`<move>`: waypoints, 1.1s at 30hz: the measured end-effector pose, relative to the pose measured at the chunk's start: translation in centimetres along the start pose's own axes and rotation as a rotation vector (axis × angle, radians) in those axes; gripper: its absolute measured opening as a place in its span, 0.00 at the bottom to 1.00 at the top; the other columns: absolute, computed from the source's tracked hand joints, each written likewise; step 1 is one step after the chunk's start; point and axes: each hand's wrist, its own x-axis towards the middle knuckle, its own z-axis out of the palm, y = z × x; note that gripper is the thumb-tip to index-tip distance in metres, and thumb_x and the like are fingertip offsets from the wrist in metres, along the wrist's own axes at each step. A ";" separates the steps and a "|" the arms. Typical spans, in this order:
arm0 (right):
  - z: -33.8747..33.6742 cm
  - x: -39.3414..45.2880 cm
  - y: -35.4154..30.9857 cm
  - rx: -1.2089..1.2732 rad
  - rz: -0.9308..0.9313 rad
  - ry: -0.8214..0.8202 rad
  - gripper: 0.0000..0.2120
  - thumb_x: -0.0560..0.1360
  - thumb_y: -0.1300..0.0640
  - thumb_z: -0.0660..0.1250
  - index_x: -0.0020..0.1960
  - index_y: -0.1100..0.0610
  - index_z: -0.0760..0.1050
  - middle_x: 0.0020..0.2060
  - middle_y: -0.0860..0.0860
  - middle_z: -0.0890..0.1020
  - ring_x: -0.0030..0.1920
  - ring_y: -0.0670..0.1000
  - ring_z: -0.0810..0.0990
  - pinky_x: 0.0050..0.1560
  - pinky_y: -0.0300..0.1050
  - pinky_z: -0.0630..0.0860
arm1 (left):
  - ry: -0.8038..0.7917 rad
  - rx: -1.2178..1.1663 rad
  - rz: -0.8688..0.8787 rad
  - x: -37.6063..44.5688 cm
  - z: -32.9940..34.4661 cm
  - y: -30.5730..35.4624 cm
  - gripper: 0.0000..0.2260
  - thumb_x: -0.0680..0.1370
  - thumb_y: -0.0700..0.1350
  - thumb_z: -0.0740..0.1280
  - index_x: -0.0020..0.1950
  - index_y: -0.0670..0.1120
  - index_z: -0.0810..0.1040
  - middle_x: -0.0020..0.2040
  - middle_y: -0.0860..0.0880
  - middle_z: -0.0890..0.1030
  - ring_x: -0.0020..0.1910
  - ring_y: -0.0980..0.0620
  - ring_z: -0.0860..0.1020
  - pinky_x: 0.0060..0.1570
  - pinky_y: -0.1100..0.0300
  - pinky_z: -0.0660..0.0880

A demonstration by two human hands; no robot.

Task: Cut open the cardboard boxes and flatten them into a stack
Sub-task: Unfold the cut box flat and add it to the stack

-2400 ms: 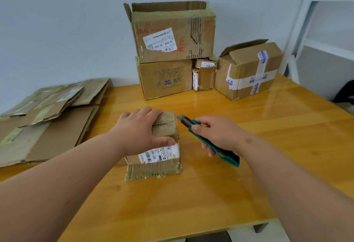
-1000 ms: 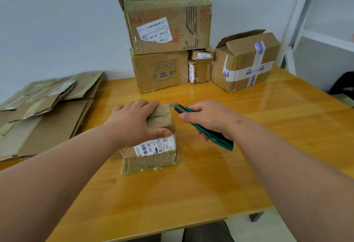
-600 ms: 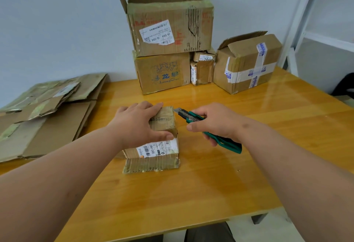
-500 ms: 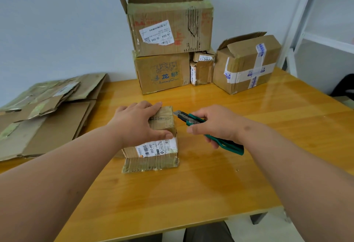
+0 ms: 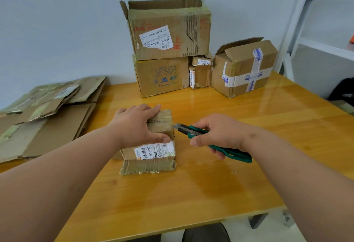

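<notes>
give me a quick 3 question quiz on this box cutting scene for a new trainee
1. True or false: the left hand rests on top of the small box.
2. Which tool does the right hand grip? A) scissors B) green utility knife C) tape dispenser
3. Fill in: the flattened cardboard stack lies at the table's ____ side.

Key
1. True; its thumb lies across the box's near face, above the shipping label.
2. B; the green utility knife points its blade at the box's right edge.
3. Left; the uncut boxes stand at the back by the wall.
</notes>
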 end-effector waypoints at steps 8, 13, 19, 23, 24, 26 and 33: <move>-1.1 -0.2 0.7 0.099 0.023 0.091 0.12 0.77 0.52 0.70 0.60 0.49 0.78 0.29 0.54 0.80 0.25 0.52 0.77 0.30 0.42 0.75 | -0.009 0.008 0.010 0.1 0.1 -0.1 0.56 0.56 0.84 0.51 0.79 0.59 0.45 0.74 0.57 0.62 0.72 0.52 0.62 0.72 0.49 0.54; -0.2 0.4 0.2 0.121 0.038 0.177 0.13 0.81 0.52 0.63 0.65 0.47 0.74 0.34 0.54 0.80 0.28 0.50 0.78 0.31 0.40 0.76 | -0.096 -0.228 -0.001 -0.2 -1.4 -0.8 0.52 0.58 0.71 0.62 0.80 0.56 0.49 0.72 0.56 0.65 0.68 0.52 0.67 0.71 0.50 0.61; -0.2 1.8 -0.2 -0.078 0.018 0.230 0.16 0.84 0.54 0.56 0.71 0.45 0.66 0.42 0.54 0.81 0.34 0.50 0.82 0.40 0.45 0.78 | -0.081 -0.668 -0.032 -1.8 -2.2 -3.8 0.30 0.68 0.47 0.79 0.66 0.59 0.72 0.62 0.54 0.71 0.53 0.52 0.78 0.45 0.60 0.80; -0.6 2.8 -1.6 -0.241 -0.052 0.322 0.10 0.85 0.55 0.55 0.62 0.42 0.66 0.45 0.52 0.79 0.41 0.53 0.79 0.41 0.50 0.76 | -0.106 -0.786 -0.067 -2.5 -1.1 -5.4 0.36 0.63 0.56 0.78 0.68 0.69 0.68 0.63 0.58 0.69 0.59 0.55 0.73 0.58 0.59 0.73; -0.7 3.0 -2.4 -0.301 -0.113 0.345 0.10 0.84 0.56 0.55 0.60 0.41 0.66 0.44 0.51 0.78 0.40 0.52 0.77 0.39 0.49 0.74 | -0.102 -0.835 -0.070 -2.5 -0.8 -5.5 0.37 0.64 0.54 0.79 0.69 0.67 0.67 0.63 0.57 0.72 0.58 0.55 0.76 0.59 0.58 0.74; -0.4 3.8 -4.4 -0.462 -0.239 0.366 0.11 0.84 0.56 0.55 0.61 0.41 0.69 0.45 0.48 0.77 0.40 0.49 0.75 0.39 0.48 0.71 | -0.071 -0.870 -0.085 -2.5 -0.2 -5.8 0.38 0.63 0.50 0.82 0.67 0.60 0.67 0.61 0.54 0.76 0.55 0.54 0.79 0.58 0.55 0.78; 2.0 6.1 -10.1 -0.951 -0.387 0.239 0.18 0.84 0.53 0.52 0.69 0.37 0.68 0.48 0.46 0.77 0.51 0.51 0.76 0.58 0.53 0.64 | -0.126 -0.968 -0.094 -3.8 0.3 -7.5 0.34 0.65 0.45 0.80 0.63 0.68 0.69 0.61 0.54 0.75 0.61 0.54 0.74 0.65 0.50 0.71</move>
